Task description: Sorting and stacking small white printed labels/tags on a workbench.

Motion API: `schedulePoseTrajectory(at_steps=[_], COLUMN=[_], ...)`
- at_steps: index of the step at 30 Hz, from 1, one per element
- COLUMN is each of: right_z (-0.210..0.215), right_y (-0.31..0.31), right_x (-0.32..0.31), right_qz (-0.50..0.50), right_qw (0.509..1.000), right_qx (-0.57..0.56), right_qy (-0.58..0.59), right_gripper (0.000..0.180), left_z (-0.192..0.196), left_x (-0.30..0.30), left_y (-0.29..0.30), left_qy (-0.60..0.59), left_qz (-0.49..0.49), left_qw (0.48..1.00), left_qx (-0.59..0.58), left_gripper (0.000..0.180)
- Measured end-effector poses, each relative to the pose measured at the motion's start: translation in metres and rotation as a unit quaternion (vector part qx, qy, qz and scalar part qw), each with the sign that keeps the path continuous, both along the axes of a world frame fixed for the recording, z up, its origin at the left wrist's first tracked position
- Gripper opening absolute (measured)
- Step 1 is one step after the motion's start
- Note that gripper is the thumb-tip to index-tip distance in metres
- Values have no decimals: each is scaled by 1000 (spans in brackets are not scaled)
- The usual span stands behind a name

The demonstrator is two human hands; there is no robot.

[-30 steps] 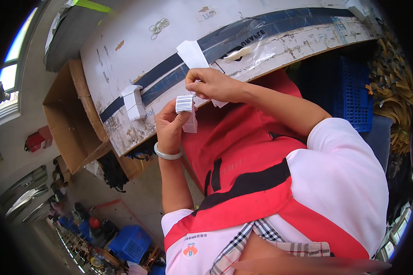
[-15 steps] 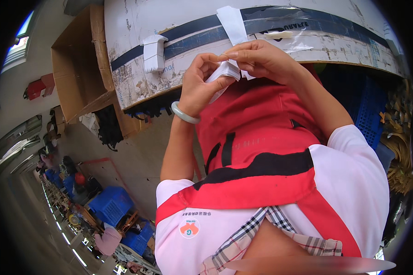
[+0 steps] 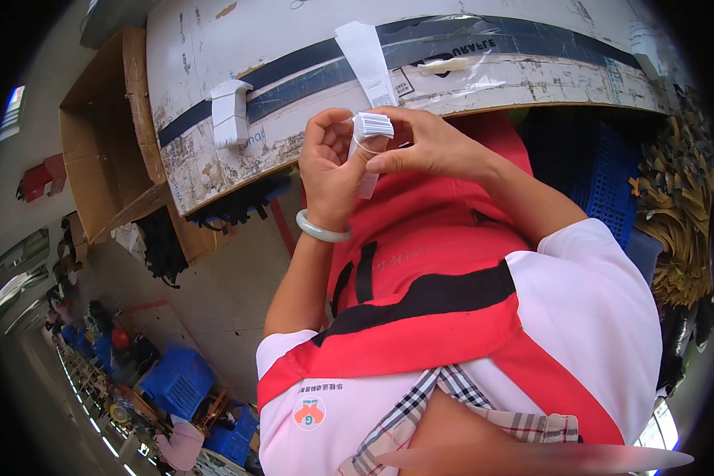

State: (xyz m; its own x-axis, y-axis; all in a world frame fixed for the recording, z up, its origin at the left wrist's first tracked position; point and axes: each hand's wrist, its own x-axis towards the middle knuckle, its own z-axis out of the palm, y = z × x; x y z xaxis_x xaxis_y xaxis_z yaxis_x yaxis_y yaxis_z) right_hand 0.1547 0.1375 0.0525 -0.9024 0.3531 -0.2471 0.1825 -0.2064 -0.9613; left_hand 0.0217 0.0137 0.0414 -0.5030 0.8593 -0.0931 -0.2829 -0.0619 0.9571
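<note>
Head view: one left hand (image 3: 328, 170) and one right hand (image 3: 432, 144), grips clasped, hold one label stack (image 3: 374, 125).

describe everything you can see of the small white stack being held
The white stack looks like many thin paper pieces pressed together, with dark lines on its layered end, which faces up. A thin pale band crosses just below. The left grip holds it and the right grip closes around its side, in front of the table.
</note>
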Motion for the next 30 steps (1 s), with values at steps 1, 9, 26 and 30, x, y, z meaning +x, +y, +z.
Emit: schedulePoseTrajectory(at_steps=[1, 9, 26, 30], right_z=[-2, -20, -37, -31], right_y=[-1, 18, 228, 207], right_x=[3, 44, 88, 83], right_qz=[9, -155, -69, -232], right_qw=[1000, 980, 959, 911], right_qx=[-25, -117, 275, 310], right_qy=[-5, 33, -23, -139], right_gripper=[58, 37, 39, 40], left_z=[-1, -5, -42, -55], left_x=[7, 51, 84, 79], left_y=[2, 25, 15, 3], left_qy=[12, -69, 131, 109], left_qz=[-3, -110, -363, -319], left_qw=[1000, 992, 916, 935], left_qx=[5, 4, -112, -113], left_gripper=[45, 56, 22, 21])
